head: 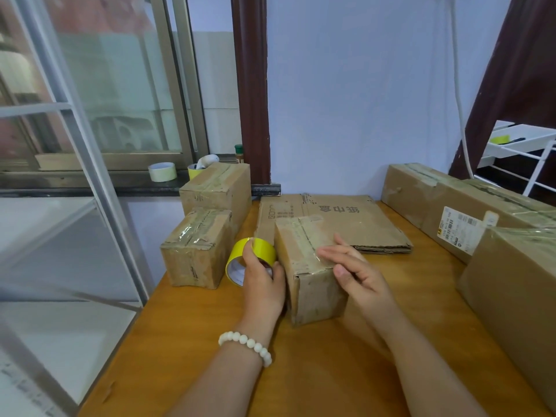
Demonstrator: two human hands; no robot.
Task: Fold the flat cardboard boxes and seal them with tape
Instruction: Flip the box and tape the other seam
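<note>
Near edge: bare desk (316, 374) before the middle box (313, 275).
Left: taped boxes (195, 251); tape roll (251, 251) sits in the gap to the middle box.
Behind: flat cardboard (355, 218), lying low.
Right: open desk strip, then large boxes (511, 296).

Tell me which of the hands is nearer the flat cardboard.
Right. The right hand lies on the box top, just in front of the flat cardboard's near edge; the left hand grips the tape roll left of the box, farther off.
</note>
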